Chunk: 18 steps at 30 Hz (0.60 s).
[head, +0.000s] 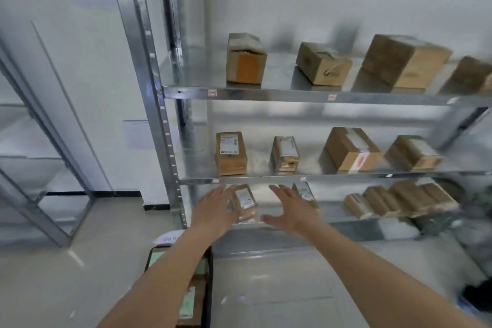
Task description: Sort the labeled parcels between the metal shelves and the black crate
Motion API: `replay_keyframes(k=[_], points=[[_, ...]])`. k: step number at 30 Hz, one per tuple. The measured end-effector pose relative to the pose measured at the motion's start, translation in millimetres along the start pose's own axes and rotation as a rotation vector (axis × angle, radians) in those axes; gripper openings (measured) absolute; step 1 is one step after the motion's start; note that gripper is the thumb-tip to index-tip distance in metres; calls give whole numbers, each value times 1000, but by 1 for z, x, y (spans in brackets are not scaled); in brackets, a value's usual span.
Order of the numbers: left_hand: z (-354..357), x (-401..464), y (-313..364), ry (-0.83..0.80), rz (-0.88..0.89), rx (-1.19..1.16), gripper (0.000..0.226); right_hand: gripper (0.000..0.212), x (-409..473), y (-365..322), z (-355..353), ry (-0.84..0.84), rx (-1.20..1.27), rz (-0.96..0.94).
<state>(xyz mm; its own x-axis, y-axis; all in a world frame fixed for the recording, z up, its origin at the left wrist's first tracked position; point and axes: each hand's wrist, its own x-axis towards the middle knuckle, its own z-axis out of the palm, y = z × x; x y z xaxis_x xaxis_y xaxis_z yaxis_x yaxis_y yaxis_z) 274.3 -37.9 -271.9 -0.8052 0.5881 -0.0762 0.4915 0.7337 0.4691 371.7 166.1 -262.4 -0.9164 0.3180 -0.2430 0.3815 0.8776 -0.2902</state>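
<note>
Two hands reach at the lowest shelf (pixel 346 218) | left hand (pixel 213 208) and right hand (pixel 292 210) with fingers spread, flanking a blurred labeled parcel (pixel 245 202) | black crate (pixel 210 287) mostly hidden under the left forearm | labels unreadable

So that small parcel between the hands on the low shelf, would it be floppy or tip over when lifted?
The parcel looks like a stiff cardboard box, so it should probably keep its shape. It seems small beside the left hand and right hand, so likely light. Its wrapping looks glossy, perhaps slightly slippery. It lies flat, so tipping seems unlikely.
</note>
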Motion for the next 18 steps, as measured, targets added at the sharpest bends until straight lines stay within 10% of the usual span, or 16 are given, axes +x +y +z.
replay_keyframes(k=[18], points=[[-80, -55, 352, 116, 342, 83, 74, 90, -253, 208, -259, 362, -48, 225]])
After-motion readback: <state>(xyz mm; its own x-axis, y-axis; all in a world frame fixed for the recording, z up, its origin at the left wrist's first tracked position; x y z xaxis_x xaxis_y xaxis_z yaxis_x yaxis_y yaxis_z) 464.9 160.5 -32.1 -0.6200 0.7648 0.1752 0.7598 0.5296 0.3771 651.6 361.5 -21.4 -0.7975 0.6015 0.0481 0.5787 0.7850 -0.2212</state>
